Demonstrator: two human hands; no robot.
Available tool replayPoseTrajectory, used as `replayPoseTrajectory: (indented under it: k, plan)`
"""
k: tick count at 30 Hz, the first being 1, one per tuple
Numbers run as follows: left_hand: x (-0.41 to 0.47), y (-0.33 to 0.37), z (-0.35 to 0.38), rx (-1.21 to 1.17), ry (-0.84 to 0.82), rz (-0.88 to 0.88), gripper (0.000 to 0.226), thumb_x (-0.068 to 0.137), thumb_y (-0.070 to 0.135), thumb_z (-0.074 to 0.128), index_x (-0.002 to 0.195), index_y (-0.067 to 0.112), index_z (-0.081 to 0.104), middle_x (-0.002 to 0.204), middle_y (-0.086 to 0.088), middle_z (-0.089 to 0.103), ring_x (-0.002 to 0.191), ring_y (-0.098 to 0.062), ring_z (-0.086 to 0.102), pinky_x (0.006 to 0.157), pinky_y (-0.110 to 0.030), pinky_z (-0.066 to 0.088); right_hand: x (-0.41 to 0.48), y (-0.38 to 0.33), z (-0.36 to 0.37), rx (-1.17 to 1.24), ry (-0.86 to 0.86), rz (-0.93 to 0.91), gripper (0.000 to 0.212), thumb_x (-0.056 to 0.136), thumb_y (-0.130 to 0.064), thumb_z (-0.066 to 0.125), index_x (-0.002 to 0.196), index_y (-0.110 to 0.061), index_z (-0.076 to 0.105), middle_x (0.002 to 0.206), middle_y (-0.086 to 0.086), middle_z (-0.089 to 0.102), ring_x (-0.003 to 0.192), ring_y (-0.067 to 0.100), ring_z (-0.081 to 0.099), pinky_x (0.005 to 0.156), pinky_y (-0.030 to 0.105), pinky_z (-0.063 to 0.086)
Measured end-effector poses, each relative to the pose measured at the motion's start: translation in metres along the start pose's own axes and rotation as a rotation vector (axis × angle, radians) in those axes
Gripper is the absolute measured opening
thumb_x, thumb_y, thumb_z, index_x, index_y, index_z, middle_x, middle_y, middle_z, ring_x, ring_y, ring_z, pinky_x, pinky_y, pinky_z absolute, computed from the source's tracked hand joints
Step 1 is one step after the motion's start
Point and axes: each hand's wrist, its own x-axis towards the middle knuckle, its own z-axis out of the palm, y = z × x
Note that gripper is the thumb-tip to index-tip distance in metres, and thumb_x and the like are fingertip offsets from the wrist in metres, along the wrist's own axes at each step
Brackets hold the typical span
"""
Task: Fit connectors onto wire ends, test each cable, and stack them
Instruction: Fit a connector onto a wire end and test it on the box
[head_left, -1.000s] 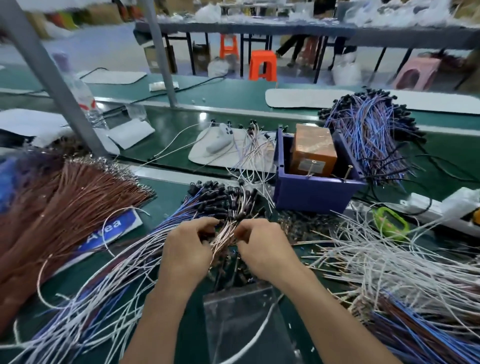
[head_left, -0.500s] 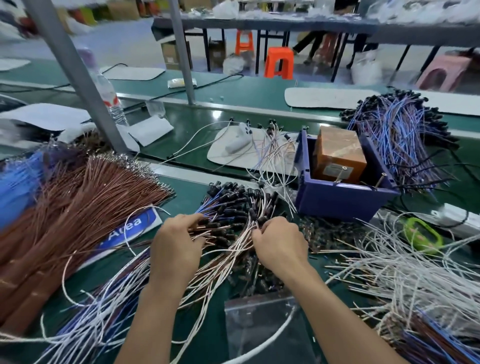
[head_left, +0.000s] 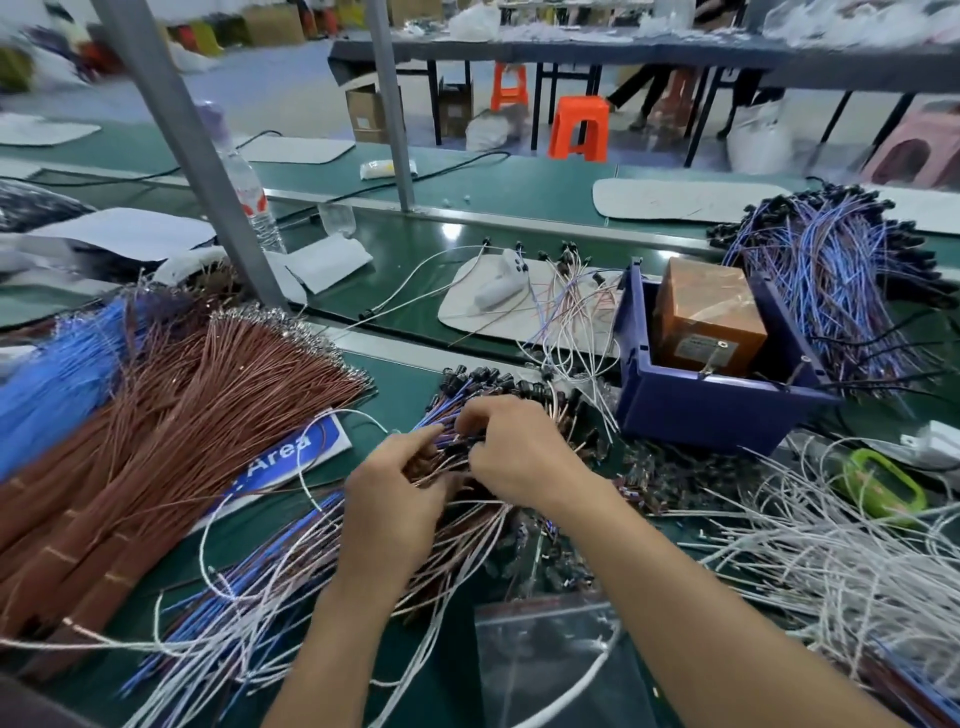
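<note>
Cables (head_left: 511, 387) with black connectors, heaped at centre of green bench (head_left: 410, 379), pinched among their strands by curled fingers of left hand (head_left: 389, 499) at 7 o'clock and right hand (head_left: 524, 457) at 6 o'clock of the connector ends, blue bin (head_left: 717, 410) at 2 o'clock, brown wire pile (head_left: 182, 415) at 9 o'clock.

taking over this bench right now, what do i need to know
Left hand and right hand both pinch wires in the connector-tipped cables at centre front.
Brown wires and blue wires lie left, white wires right, none showing black connectors.
Blue bin holds a brown box; a fitted stack lies far right beyond it.
Done: those two piles fitted. Left: the loose bundles; testing cannot be told.
</note>
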Motion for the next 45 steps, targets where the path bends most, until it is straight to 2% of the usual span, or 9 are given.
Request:
replayPoseTrajectory:
  k: [7, 13, 18, 23, 26, 31, 37, 41, 45]
  plan:
    - [0.017, -0.031, -0.055, 0.082, 0.073, -0.241, 0.031, 0.090, 0.009, 0.071, 0.109, 0.031, 0.079, 0.090, 0.023, 0.070, 0.087, -0.005, 0.068, 0.093, -0.031, 0.055, -0.004, -0.003, 0.023, -0.369, -0.141, -0.258, 0.048, 0.085, -0.008, 0.061, 0.131, -0.022, 0.060, 0.125, 0.008, 0.046, 0.113, 0.031, 0.048, 0.097, 0.045, 0.048]
    - [0.014, -0.029, -0.059, 0.017, 0.047, -0.262, 0.029, 0.093, 0.009, 0.067, 0.101, 0.035, 0.079, 0.078, 0.037, 0.069, 0.075, 0.016, 0.064, 0.074, -0.017, 0.052, -0.007, -0.015, 0.020, -0.472, -0.093, -0.389, 0.020, 0.084, 0.003, 0.056, 0.097, -0.013, 0.058, 0.094, 0.002, 0.043, 0.094, 0.028, 0.052, 0.071, 0.037, 0.037]
    - [0.018, -0.025, -0.082, 0.203, -0.018, -0.223, 0.023, 0.090, 0.024, 0.070, 0.095, 0.044, 0.078, 0.080, 0.024, 0.073, 0.057, 0.002, 0.062, 0.055, -0.017, 0.044, -0.009, -0.001, -0.015, -0.307, 0.093, -0.359, 0.041, 0.073, 0.018, 0.042, 0.066, -0.022, 0.042, 0.076, -0.006, 0.050, 0.070, 0.012, 0.046, 0.061, 0.023, 0.032]
    - [0.021, -0.013, -0.078, 0.205, -0.361, -0.201, 0.019, 0.090, 0.025, 0.073, 0.091, 0.043, 0.078, 0.075, 0.033, 0.070, 0.074, 0.018, 0.062, 0.063, -0.002, 0.040, -0.007, 0.026, -0.032, -0.468, 0.152, -0.361, 0.041, 0.075, 0.013, 0.036, 0.074, -0.026, 0.049, 0.083, -0.008, 0.053, 0.087, 0.018, 0.045, 0.087, 0.034, 0.034]
    - [0.009, -0.010, -0.057, 0.239, -0.530, -0.172, 0.020, 0.091, 0.026, 0.070, 0.099, 0.042, 0.079, 0.092, 0.027, 0.075, 0.084, 0.011, 0.066, 0.084, -0.015, 0.052, -0.008, 0.035, -0.031, -0.497, 0.004, -0.225, 0.037, 0.077, 0.011, 0.050, 0.087, -0.024, 0.057, 0.086, -0.004, 0.058, 0.090, 0.023, 0.050, 0.095, 0.039, 0.036]
    - [0.011, -0.015, -0.053, 0.200, -0.194, -0.151, 0.017, 0.088, 0.025, 0.074, 0.092, 0.041, 0.080, 0.074, 0.035, 0.069, 0.078, 0.015, 0.063, 0.067, -0.004, 0.044, -0.015, 0.021, -0.021, -0.231, -0.093, -0.188, 0.064, 0.074, 0.011, 0.055, 0.118, -0.034, 0.067, 0.116, 0.000, 0.068, 0.078, 0.009, 0.061, 0.070, 0.024, 0.048]
    - [0.015, -0.006, -0.042, 0.449, 0.035, -0.028, 0.014, 0.091, 0.029, 0.069, 0.092, 0.036, 0.081, 0.082, 0.011, 0.078, 0.073, -0.020, 0.068, 0.065, -0.030, 0.047, 0.000, 0.013, -0.005, -0.150, -0.102, -0.128, 0.055, 0.085, 0.007, 0.047, 0.110, -0.032, 0.076, 0.115, 0.000, 0.072, 0.075, 0.009, 0.057, 0.069, 0.018, 0.044]
    - [0.016, -0.006, -0.028, 0.650, -0.069, 0.078, 0.016, 0.092, 0.034, 0.067, 0.097, 0.036, 0.081, 0.089, 0.006, 0.078, 0.083, -0.021, 0.066, 0.088, -0.036, 0.042, 0.018, 0.005, -0.010, -0.234, -0.058, -0.222, 0.062, 0.079, 0.013, 0.041, 0.112, -0.026, 0.076, 0.114, 0.005, 0.071, 0.094, 0.024, 0.062, 0.082, 0.029, 0.049]
    - [0.012, -0.003, -0.016, 0.627, -0.123, 0.054, 0.021, 0.091, 0.033, 0.066, 0.105, 0.037, 0.080, 0.092, 0.000, 0.079, 0.092, -0.025, 0.067, 0.089, -0.038, 0.043, 0.016, 0.000, 0.001, -0.430, -0.087, -0.347, 0.039, 0.086, 0.008, 0.049, 0.107, -0.013, 0.075, 0.105, 0.009, 0.061, 0.100, 0.033, 0.061, 0.088, 0.042, 0.050]
